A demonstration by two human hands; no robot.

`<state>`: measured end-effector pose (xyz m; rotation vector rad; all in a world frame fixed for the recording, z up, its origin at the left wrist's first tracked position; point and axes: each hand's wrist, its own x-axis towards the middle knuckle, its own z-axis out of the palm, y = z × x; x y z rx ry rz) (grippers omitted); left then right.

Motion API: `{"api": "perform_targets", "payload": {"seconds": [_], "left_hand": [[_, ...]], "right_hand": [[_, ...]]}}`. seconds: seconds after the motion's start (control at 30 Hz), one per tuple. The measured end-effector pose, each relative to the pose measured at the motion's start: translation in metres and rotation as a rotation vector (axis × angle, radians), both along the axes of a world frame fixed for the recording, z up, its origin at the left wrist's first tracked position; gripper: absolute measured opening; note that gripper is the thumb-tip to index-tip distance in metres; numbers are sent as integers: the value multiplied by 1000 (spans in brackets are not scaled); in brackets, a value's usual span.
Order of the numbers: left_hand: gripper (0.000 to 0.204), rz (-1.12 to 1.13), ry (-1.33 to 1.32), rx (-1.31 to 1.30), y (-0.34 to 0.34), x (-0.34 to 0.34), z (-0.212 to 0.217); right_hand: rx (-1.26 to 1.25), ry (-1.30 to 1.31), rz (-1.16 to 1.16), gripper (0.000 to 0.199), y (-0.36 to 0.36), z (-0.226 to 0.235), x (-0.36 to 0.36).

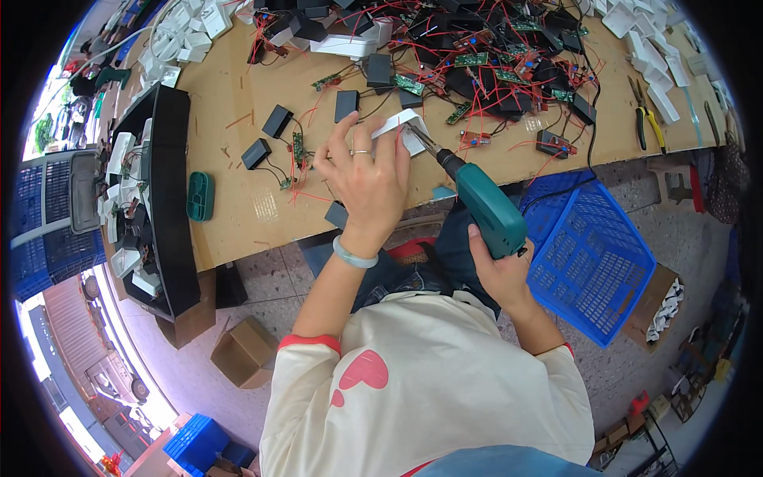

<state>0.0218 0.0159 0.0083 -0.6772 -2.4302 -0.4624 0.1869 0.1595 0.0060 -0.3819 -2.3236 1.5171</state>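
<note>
In the head view, a green power tool [486, 207] is held in the right hand [502, 270], whose grip is clamped round the rear of its body. The tool is slanted forward and to the left, presumably so that its metal tip can be brought to the small white shell [410, 117] on the near part of the bench [230, 195]. The shell is reached by the left hand [369, 171] from the other side, apparently so that it is steadied; whether that grip is closed on it cannot be told, since the fingertips are partly hidden behind the back of the hand. Loose black boxes [277, 122] are set out left of that hand, probably for easy reach, and a wired heap of parts [493, 79] is massed beyond.

The shell's inside is mostly masked by fingers and tool, and whether it is touched by the tip cannot be made out. Single boards in the heap are hard to separate among crossed red wires, and its far edge is cut off by the frame. The blue crate [592, 262] is partly overlapped by the right forearm.
</note>
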Motion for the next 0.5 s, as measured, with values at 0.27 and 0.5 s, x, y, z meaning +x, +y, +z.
{"api": "perform_targets", "payload": {"seconds": [0.27,0.5], "left_hand": [[13,6,8,-2,0,0,-2],[12,-2,10,-3,1,-1,-3]], "right_hand": [[5,22,13,26,0,0,-2],[42,28,23,27,1,3,-3]]}}
